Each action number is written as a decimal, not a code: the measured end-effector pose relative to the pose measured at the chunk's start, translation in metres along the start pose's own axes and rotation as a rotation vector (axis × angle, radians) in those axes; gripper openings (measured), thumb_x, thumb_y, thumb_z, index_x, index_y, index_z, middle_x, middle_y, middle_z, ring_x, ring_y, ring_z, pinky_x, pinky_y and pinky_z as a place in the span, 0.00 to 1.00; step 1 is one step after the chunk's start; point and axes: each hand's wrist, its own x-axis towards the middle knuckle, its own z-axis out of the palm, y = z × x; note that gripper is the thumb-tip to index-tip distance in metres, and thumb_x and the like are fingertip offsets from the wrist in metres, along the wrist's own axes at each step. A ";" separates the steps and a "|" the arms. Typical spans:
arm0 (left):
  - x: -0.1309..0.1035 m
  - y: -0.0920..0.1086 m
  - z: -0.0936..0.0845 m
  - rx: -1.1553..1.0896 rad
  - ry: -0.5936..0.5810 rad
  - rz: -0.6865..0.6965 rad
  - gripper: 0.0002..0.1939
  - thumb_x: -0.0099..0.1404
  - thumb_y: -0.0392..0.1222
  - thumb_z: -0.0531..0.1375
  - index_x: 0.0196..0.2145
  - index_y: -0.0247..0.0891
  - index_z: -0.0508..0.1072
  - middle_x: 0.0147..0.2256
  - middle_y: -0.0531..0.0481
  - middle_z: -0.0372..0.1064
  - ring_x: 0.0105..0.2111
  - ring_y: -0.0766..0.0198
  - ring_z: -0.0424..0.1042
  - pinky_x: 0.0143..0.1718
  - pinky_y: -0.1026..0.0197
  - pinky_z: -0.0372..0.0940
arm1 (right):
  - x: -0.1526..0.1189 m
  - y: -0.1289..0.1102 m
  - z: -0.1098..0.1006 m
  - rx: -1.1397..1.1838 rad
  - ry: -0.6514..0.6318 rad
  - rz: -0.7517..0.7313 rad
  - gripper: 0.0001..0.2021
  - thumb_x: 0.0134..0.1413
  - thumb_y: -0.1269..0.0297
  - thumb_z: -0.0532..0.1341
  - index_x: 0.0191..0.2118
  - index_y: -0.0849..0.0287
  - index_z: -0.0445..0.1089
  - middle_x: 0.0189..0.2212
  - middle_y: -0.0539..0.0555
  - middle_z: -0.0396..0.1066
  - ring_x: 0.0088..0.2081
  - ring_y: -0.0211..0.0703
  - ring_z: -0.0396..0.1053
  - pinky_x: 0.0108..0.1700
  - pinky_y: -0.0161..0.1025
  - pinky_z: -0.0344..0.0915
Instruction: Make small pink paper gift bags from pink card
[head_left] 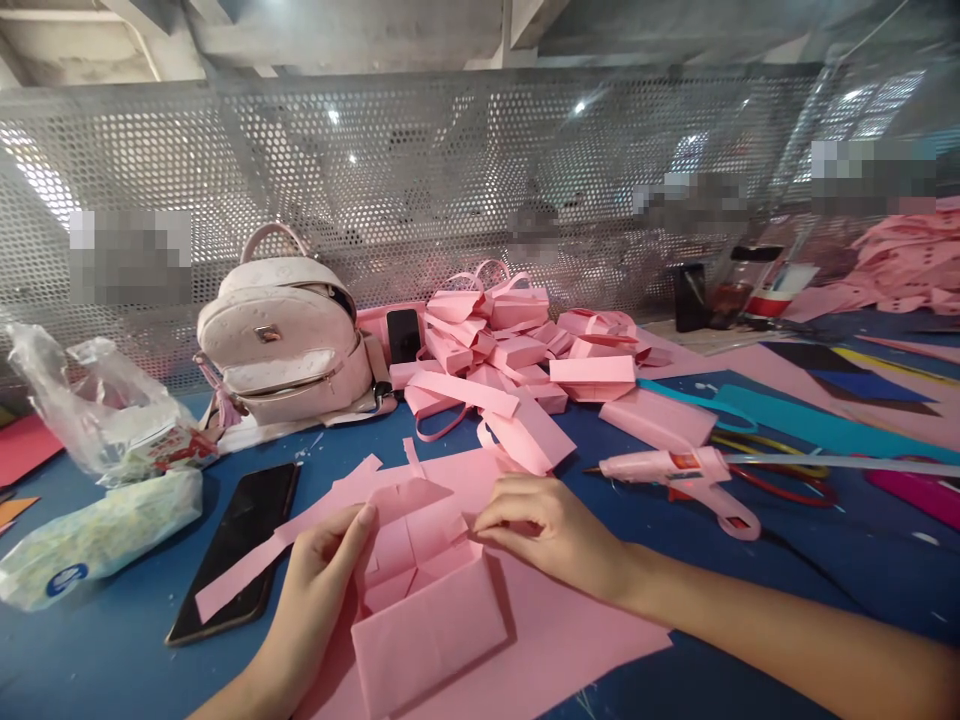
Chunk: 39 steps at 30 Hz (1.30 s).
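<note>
A pink paper box (429,630) with an open top stands on a pink paper sheet (577,640) in front of me. My left hand (330,560) pinches the box's left back wall between thumb and fingers. At the right back corner, my right hand (551,525) has its thumb and fingertips pressed together on a small paper flap (459,530). Inside the box, folded flaps show. A pink glue gun (667,468) lies on its side to the right of my right hand. Pink paper strips (247,578) stick out to the left, partly over a phone.
A black phone (240,550) and a plastic-wrapped packet (105,535) lie left. Behind them stand a clear plastic bag (97,410) and a pale pink backpack (289,335). Several small pink paper bags (517,350) pile up at the back, before a perforated metal screen (450,170). Teal paper (810,420) lies right.
</note>
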 end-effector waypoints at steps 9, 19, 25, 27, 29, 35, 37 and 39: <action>0.000 -0.003 0.000 0.003 -0.001 -0.003 0.28 0.69 0.61 0.55 0.22 0.40 0.52 0.24 0.57 0.42 0.26 0.67 0.42 0.24 0.66 0.46 | -0.001 -0.001 0.000 -0.028 0.000 0.021 0.10 0.65 0.61 0.63 0.34 0.58 0.78 0.28 0.51 0.77 0.29 0.38 0.68 0.33 0.36 0.64; -0.001 -0.001 0.000 0.024 0.020 0.008 0.28 0.68 0.64 0.56 0.22 0.40 0.55 0.24 0.56 0.44 0.26 0.66 0.45 0.26 0.66 0.49 | 0.001 -0.001 -0.010 -0.174 -0.041 -0.135 0.09 0.68 0.66 0.60 0.38 0.58 0.77 0.31 0.53 0.75 0.33 0.40 0.69 0.39 0.38 0.66; 0.000 -0.002 0.001 0.036 0.044 0.033 0.29 0.68 0.64 0.55 0.22 0.40 0.54 0.24 0.57 0.42 0.25 0.67 0.42 0.24 0.66 0.46 | 0.002 -0.004 -0.020 -0.478 -0.030 -0.302 0.16 0.71 0.69 0.51 0.36 0.61 0.74 0.30 0.54 0.65 0.31 0.41 0.62 0.33 0.38 0.59; -0.001 -0.001 0.001 0.038 0.048 0.031 0.28 0.69 0.63 0.55 0.22 0.40 0.54 0.24 0.57 0.42 0.25 0.67 0.41 0.23 0.66 0.46 | 0.002 -0.007 -0.019 -0.574 -0.061 -0.360 0.18 0.71 0.68 0.49 0.33 0.61 0.73 0.29 0.53 0.63 0.30 0.42 0.59 0.32 0.39 0.57; -0.002 0.000 0.001 0.041 0.047 0.032 0.28 0.69 0.63 0.55 0.22 0.40 0.54 0.23 0.57 0.42 0.25 0.67 0.42 0.23 0.66 0.46 | 0.002 -0.010 -0.017 -0.640 -0.086 -0.398 0.19 0.71 0.68 0.48 0.31 0.60 0.71 0.28 0.53 0.62 0.29 0.43 0.57 0.32 0.39 0.56; -0.002 0.001 0.001 0.050 0.041 0.037 0.29 0.68 0.64 0.56 0.21 0.40 0.53 0.23 0.57 0.43 0.24 0.68 0.42 0.22 0.66 0.46 | 0.003 -0.016 -0.014 -0.724 -0.071 -0.443 0.17 0.70 0.69 0.51 0.29 0.59 0.70 0.26 0.51 0.61 0.29 0.42 0.58 0.32 0.38 0.56; -0.001 0.000 0.001 0.043 0.038 0.033 0.29 0.67 0.64 0.56 0.21 0.40 0.53 0.23 0.57 0.43 0.24 0.68 0.42 0.22 0.67 0.45 | 0.003 -0.016 -0.014 -0.736 -0.072 -0.443 0.19 0.70 0.68 0.51 0.27 0.58 0.68 0.26 0.51 0.60 0.28 0.42 0.57 0.32 0.38 0.56; 0.000 -0.001 0.001 0.032 0.036 0.022 0.29 0.67 0.64 0.57 0.21 0.40 0.54 0.23 0.58 0.42 0.24 0.68 0.41 0.21 0.67 0.44 | 0.003 -0.016 -0.014 -0.741 -0.076 -0.441 0.19 0.70 0.68 0.50 0.26 0.58 0.68 0.25 0.51 0.60 0.28 0.41 0.57 0.32 0.38 0.56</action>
